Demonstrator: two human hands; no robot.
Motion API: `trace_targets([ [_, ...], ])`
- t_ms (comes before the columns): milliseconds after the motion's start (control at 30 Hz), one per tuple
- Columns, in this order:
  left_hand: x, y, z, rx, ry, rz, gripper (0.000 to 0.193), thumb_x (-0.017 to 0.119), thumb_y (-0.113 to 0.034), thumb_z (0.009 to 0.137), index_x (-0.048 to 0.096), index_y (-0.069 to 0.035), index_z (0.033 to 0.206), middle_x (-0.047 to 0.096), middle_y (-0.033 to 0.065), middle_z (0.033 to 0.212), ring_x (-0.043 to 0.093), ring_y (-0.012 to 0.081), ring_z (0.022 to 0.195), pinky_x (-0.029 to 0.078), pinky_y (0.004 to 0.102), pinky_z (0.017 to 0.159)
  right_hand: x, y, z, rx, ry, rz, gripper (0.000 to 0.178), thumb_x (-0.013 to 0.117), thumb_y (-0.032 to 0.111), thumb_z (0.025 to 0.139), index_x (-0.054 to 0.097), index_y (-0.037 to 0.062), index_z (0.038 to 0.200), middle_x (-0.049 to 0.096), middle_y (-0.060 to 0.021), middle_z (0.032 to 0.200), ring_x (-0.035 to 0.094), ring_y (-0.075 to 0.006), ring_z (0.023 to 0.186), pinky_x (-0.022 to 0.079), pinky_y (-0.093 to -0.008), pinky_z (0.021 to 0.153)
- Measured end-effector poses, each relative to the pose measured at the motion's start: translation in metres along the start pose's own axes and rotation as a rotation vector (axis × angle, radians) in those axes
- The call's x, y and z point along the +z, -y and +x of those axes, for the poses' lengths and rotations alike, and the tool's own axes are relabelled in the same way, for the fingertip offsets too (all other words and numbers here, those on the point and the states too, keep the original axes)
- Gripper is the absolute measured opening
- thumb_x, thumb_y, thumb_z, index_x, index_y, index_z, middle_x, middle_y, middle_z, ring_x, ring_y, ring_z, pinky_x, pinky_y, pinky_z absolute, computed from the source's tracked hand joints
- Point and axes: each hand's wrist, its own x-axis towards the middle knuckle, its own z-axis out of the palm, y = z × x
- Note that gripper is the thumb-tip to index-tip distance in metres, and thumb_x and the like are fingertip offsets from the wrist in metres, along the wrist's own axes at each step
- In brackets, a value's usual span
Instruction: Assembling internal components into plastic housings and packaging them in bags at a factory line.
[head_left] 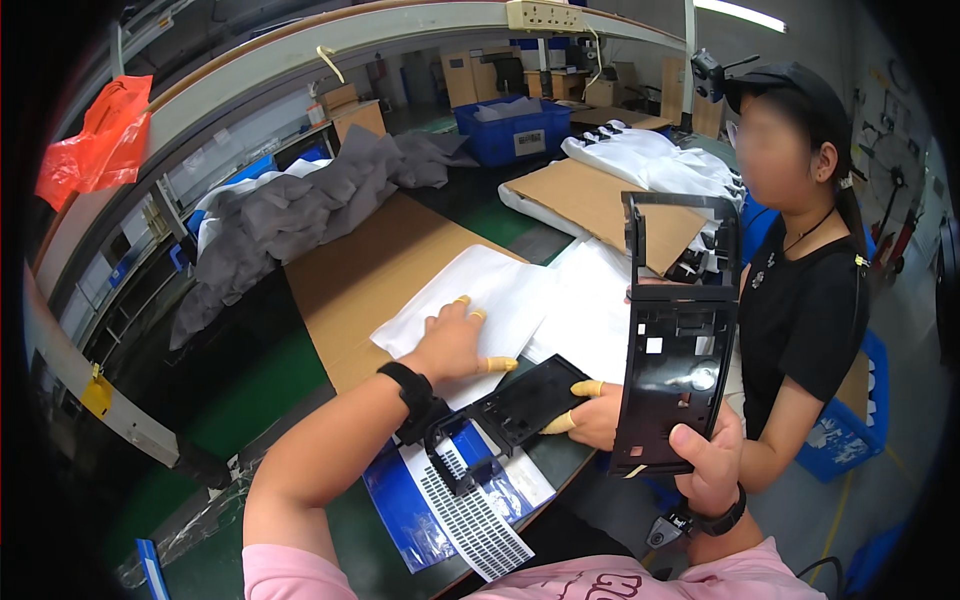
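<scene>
My left hand (450, 345) presses on white foam sheets (465, 290), thumb spread from the fingers, yellow cots on several tips. In my right hand (710, 460) is a long black plastic frame (675, 370), tilted upright, with a large opening at its upper end and square holes lower down; my thumb lies over its lower edge. Between my hands, another hand (595, 412) with yellow finger cots touches a flat black plastic tray-like part (535, 400); its arm is hidden behind the frame. A black bracket-like piece (465, 455) lies beside that part, over a label sheet (470, 515).
Cardboard (390, 260) lies under the foam. Crumpled grey wrapping (290, 205) sits at the far left, a blue bin (510, 130) at the back. A person in black (810, 300) stands right, near wrapped parts (650, 160) and a blue crate (845, 420). A rail (420, 22) arches overhead.
</scene>
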Motion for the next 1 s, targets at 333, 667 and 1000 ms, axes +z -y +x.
trace_targets([
  [333, -0.007, 0.014, 0.008, 0.067, -0.042, -0.181, 0.018, 0.055, -0.011, 0.071, 0.058, -0.001, 0.085, 0.058, 0.0202, 0.08, 0.057, 0.0347, 0.075, 0.045, 0.0394, 0.071, -0.023, -0.039, 0.005, 0.069, 0.019, 0.002, 0.035, 0.055, 0.0, 0.076, 0.046, -0.0062, 0.108, 0.056, -0.0116, 0.1, 0.056, -0.015, 0.088, 0.044, -0.027, 0.078],
  [667, -0.118, 0.068, -0.093, -0.217, -0.633, -0.425, 0.012, 0.061, -0.003, 0.074, 0.057, 0.002, 0.085, 0.061, 0.0133, 0.073, 0.06, 0.0194, 0.064, 0.047, 0.0256, 0.06, -0.01, -0.046, 0.011, 0.167, 0.075, 0.048, 0.037, 0.053, 0.003, 0.078, 0.043, -0.0064, 0.112, 0.055, -0.0139, 0.1, 0.057, -0.0182, 0.087, 0.048, -0.0294, 0.077],
  [1000, -0.144, 0.072, -0.225, -0.381, -0.912, -0.444, 0.01, 0.054, -0.003, 0.082, 0.052, 0.0, 0.092, 0.057, 0.0045, 0.07, 0.052, 0.0063, 0.061, 0.042, 0.021, 0.055, 0.032, -0.072, 0.011, 0.287, 0.262, 0.064, 0.037, 0.056, 0.002, 0.077, 0.045, -0.0036, 0.111, 0.055, -0.009, 0.102, 0.055, -0.0143, 0.09, 0.045, -0.0271, 0.08],
])
